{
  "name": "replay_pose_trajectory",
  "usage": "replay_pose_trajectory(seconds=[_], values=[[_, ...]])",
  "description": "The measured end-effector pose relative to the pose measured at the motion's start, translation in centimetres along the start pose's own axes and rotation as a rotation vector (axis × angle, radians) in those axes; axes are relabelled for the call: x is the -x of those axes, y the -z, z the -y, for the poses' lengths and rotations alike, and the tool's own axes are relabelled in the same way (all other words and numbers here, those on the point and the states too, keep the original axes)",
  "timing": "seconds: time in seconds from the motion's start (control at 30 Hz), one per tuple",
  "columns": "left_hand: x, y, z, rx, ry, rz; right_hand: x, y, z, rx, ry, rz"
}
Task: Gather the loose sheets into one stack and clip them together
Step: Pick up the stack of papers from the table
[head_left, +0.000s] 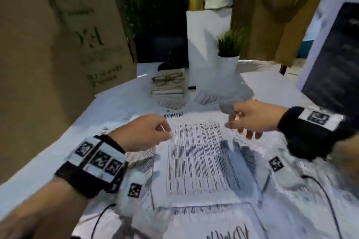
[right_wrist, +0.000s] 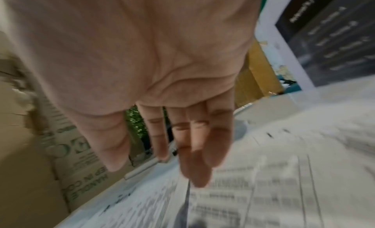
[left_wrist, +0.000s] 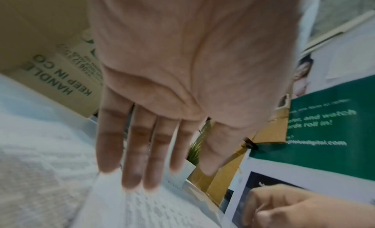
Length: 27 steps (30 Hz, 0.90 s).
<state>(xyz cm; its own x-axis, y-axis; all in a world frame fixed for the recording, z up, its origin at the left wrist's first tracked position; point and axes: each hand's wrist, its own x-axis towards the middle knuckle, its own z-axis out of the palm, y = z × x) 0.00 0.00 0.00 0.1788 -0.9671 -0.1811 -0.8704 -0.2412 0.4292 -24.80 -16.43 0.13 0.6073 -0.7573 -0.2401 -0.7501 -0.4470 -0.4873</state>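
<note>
Printed sheets [head_left: 196,157] lie spread over the white table [head_left: 38,163], more near the far books. The left hand [head_left: 142,132] and right hand [head_left: 250,117] hover empty, fingers relaxed. Paper is light, floppy and slippery; pinching opposite edges should gather it.

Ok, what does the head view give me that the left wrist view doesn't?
Only the head view shows the binder clip beside the book pile with glasses, and smaller sheets farther back. Only the left wrist view shows the green poster and the left hand palm-side, fingers straight. Both show the printed sheet, the right hand and the potted plant.
</note>
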Motion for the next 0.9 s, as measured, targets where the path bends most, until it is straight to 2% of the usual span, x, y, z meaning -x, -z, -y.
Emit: replay_pose_trajectory(seconds=[0.07,0.13,0.23,0.33,0.43,0.53,0.67,0.77,0.83,0.9], values=[[-1.1,-0.9,-0.3,0.141,0.117,-0.118,0.0,-1.2,0.6,-0.097,-0.112,-0.007],[-2.3,-2.0,-0.5,0.269,0.222,-0.112,-0.6,-2.4,0.4,-0.117,-0.162,-0.037],[-3.6,-2.8,0.0,0.595,0.381,-0.096,-1.8,-3.0,0.2,-0.276,-0.232,-0.088],[-3.4,-3.5,0.7,0.856,0.453,-0.14,-2.4,-3.9,0.1,-0.338,-0.25,-0.089],[-2.7,-3.8,0.9,1.042,0.437,-0.131,-2.8,-4.7,-0.1,-0.376,-0.257,-0.096],[-2.3,-3.8,1.1,1.081,0.421,-0.134,-3.0,-5.1,-0.3,-0.51,-0.218,-0.128],[-2.1,-1.9,0.7,0.981,0.312,-0.229,-2.0,-3.6,0.5,-0.913,-0.057,-0.227],[-1.6,0.7,-1.0,1.019,0.157,-0.282,-0.9,-0.6,1.7,-1.119,0.068,-0.186],[-1.4,2.2,-2.3,0.945,0.074,-0.256,-0.7,0.7,2.3,-1.202,0.114,-0.17],[-1.5,3.2,-3.3,0.868,0.054,-0.249,-1.2,1.4,2.7,-1.171,0.119,-0.204]])
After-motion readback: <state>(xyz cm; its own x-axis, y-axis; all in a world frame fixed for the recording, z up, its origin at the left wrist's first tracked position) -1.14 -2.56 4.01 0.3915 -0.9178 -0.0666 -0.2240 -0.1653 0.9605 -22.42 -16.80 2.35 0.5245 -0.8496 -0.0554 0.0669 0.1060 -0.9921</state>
